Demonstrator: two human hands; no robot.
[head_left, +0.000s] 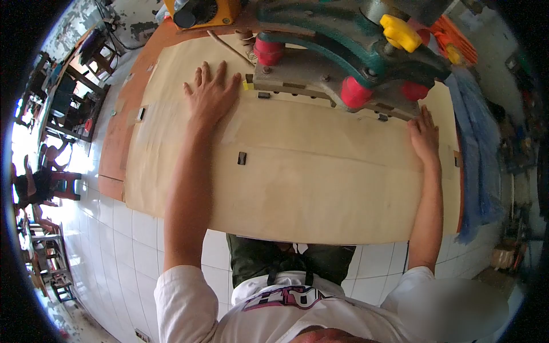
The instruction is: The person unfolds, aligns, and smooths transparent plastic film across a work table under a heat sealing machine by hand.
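Note:
My left hand [213, 94] lies palm down with its fingers spread on a large cream sheet [309, 194] that covers the tabletop. Beside its thumb is the left end of a green machine [337, 54] with a grey metal base, red knobs and a yellow star-shaped knob [400, 33]. Resting near the sheet's right edge, my right hand [424, 137] has its fingers stretched toward the right end of the machine's base. Neither hand holds anything. Small dark blocks sit on the sheet, one of them a black block [242, 158] between my arms.
Brown board [117, 154] shows along the table's left side. A yellow-orange device [203, 12] stands at the back. Blue translucent plastic [477, 148] hangs at the right edge. Stools, including a red stool [66, 186], stand on the white tiled floor at left.

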